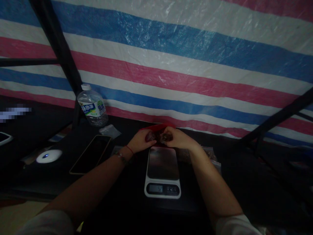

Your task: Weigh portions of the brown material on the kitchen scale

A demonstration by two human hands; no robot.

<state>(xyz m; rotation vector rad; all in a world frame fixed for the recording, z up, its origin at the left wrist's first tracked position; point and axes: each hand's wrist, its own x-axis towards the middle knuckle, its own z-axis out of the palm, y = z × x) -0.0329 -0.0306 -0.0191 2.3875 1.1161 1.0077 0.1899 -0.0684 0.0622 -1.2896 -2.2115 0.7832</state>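
My left hand (pixel 141 141) is closed around a dark reddish-brown clump (pixel 150 136). Close beside it, my right hand (pixel 179 138) pinches a similar dark brown clump (pixel 166 136); the dim light hides what kind of stuff this is. Both hands are over a red container or bag (pixel 160 126), of which mostly the back edge shows. Just in front of them lies a white digital kitchen scale (pixel 163 163) with a dark plate and a lit display too blurred to read.
Clear plastic bags with brown contents (pixel 207 152) lie partly behind my right forearm. On the left are a phone (pixel 91 155), a small clear bag (pixel 110 131), a plastic bottle (pixel 92 106) and a white oval device (pixel 49 156). A striped tarp (pixel 171 71) hangs behind the black table.
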